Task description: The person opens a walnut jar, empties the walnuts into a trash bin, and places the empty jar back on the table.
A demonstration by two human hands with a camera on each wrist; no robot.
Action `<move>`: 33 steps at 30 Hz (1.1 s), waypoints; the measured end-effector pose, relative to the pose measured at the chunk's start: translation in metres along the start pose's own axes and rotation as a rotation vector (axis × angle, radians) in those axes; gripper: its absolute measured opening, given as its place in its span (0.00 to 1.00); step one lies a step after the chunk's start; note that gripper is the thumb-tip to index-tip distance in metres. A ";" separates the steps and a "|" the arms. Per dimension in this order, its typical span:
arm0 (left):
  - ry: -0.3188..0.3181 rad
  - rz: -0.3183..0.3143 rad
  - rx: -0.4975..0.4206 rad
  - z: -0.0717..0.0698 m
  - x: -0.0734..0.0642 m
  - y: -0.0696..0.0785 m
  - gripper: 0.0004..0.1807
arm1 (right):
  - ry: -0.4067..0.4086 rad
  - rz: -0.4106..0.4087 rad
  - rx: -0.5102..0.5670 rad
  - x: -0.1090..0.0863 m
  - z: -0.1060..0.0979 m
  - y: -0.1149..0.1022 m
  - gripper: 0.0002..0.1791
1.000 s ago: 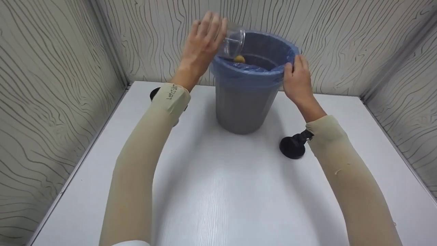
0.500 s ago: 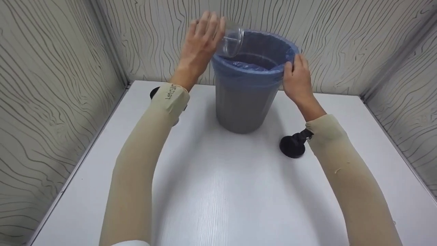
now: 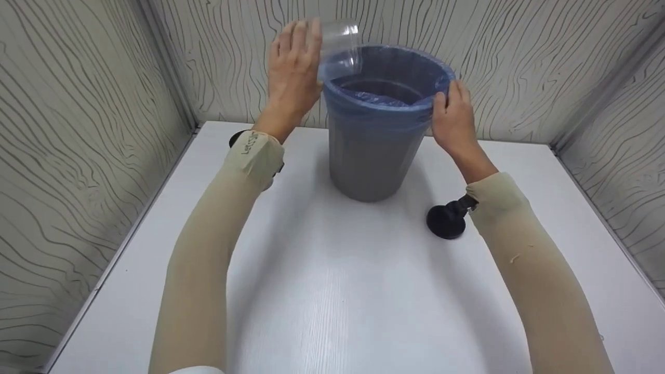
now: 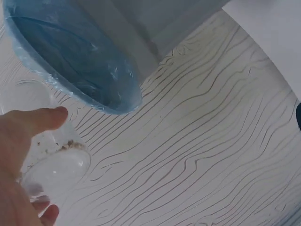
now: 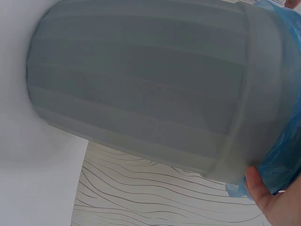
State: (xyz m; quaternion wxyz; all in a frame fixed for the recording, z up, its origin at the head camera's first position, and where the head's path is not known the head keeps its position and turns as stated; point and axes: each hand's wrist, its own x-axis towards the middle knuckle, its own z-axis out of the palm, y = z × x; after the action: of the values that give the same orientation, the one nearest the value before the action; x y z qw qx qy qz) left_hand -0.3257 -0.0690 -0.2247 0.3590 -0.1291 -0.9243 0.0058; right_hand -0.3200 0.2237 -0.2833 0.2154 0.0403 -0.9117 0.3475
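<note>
My left hand (image 3: 295,75) holds a clear jar (image 3: 342,49) tipped on its side at the left rim of a grey trash can (image 3: 369,161). The jar's mouth points right, toward the can's opening. Brown crumbs (image 4: 70,144) cling inside the jar near its base in the left wrist view. A blue bag (image 3: 384,118) lines the can and folds over its rim. My right hand (image 3: 454,119) grips the can's right rim, its thumb on the outside over the bag. The can's bottom is hidden from above.
The can stands on a white table (image 3: 332,280) near the back wall (image 3: 499,67). Patterned panels enclose the left and right sides. A black round disc (image 3: 446,222) is attached at my right wrist, and another black disc (image 3: 238,138) shows behind my left cuff.
A small yellowish ball at the jar's mouth a second ago has gone from sight. My left hand has since drawn the jar left, off the opening. My right hand stays at the rim.
</note>
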 end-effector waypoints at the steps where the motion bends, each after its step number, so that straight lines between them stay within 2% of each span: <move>1: -0.013 -0.033 -0.052 0.001 -0.002 -0.002 0.44 | 0.000 0.000 0.000 0.000 0.000 0.000 0.33; 8: -0.029 -0.231 -0.387 0.014 -0.023 -0.016 0.54 | 0.005 -0.007 0.005 0.000 0.002 -0.001 0.33; 12: -0.046 -0.355 -0.587 0.023 -0.036 -0.019 0.56 | 0.007 -0.009 0.004 0.000 0.001 -0.001 0.33; 14: -0.047 -0.396 -0.677 0.028 -0.042 -0.020 0.56 | 0.009 -0.011 0.002 0.000 0.001 0.000 0.33; 16: -0.042 -0.416 -0.747 0.033 -0.050 -0.020 0.55 | 0.012 -0.014 0.000 0.000 0.001 0.000 0.33; 23: -0.004 -0.401 -0.889 0.051 -0.078 -0.019 0.54 | -0.020 -0.009 0.004 -0.002 0.000 0.002 0.34; 28: -0.034 -0.453 -0.981 0.058 -0.094 -0.017 0.52 | -0.010 -0.014 0.000 -0.003 0.000 0.001 0.34; 33: -0.060 -0.476 -1.080 0.065 -0.106 -0.014 0.51 | -0.001 -0.013 -0.005 -0.002 0.000 0.001 0.34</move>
State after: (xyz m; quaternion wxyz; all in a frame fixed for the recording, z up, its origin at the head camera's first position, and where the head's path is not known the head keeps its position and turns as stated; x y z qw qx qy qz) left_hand -0.2973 -0.1028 -0.3418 0.2074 -0.0826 -0.8098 -0.5426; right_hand -0.3181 0.2239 -0.2851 0.2174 0.0458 -0.9124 0.3437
